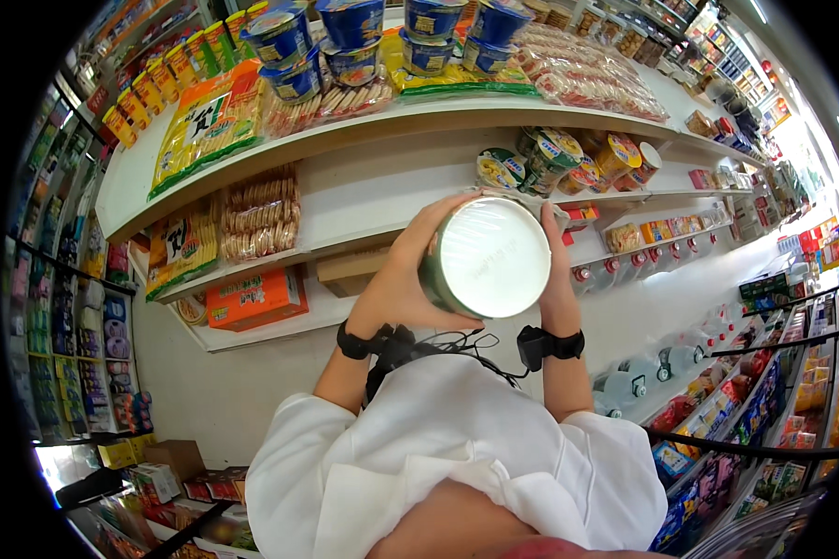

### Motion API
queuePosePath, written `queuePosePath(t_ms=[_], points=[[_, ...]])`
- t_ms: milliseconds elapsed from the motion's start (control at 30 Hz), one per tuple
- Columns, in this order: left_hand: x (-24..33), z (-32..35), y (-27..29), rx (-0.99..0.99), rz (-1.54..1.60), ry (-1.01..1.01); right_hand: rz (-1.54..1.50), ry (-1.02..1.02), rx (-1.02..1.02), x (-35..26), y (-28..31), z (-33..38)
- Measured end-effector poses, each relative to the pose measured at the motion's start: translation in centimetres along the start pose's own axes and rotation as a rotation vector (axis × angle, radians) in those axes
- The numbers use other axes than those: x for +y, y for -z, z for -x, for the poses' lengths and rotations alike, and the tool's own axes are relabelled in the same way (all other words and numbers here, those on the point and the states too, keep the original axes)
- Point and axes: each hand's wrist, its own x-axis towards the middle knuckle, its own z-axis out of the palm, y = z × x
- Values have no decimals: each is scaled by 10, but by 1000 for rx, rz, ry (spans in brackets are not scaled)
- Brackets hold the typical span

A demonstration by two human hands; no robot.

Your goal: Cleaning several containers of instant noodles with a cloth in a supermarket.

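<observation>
A green instant noodle cup (pixel 494 256) is held up in front of my chest, its round white end facing me with a shiny plastic-like surface. My left hand (pixel 403 279) curls around its left side, thumb below and fingers toward the far edge. Along the right side, my right hand (pixel 557 265) presses against the cup with a crumpled greyish cloth (pixel 561 219) at its fingers. Part of the cloth lies behind the cup's far rim. Most of the cup's printed side is hidden by my left hand.
Beyond my hands, a white shelf (pixel 373 140) carries stacked blue noodle cups (pixel 352 23) and bagged snacks (pixel 205 121). More noodle cups (pixel 555 149) stand one level below, near the held cup. Large clear bottles (pixel 629 384) sit low at the right. Dark cables (pixel 457 345) hang by my wrists.
</observation>
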Motion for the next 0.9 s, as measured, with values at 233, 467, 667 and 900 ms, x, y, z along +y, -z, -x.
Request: queuePosePath(t_ms=[233,467,667,900], points=[[-38,9,-4,108,238,137,149,63,370,27,27,7],[-34,-4,-21,389,113,250,441,311,465,36,27,20],[-22,18,-39,357,115,224,935,615,305,30,-18,32],[-42,57,-37,401,568,237,34,-25,346,32,1,15]])
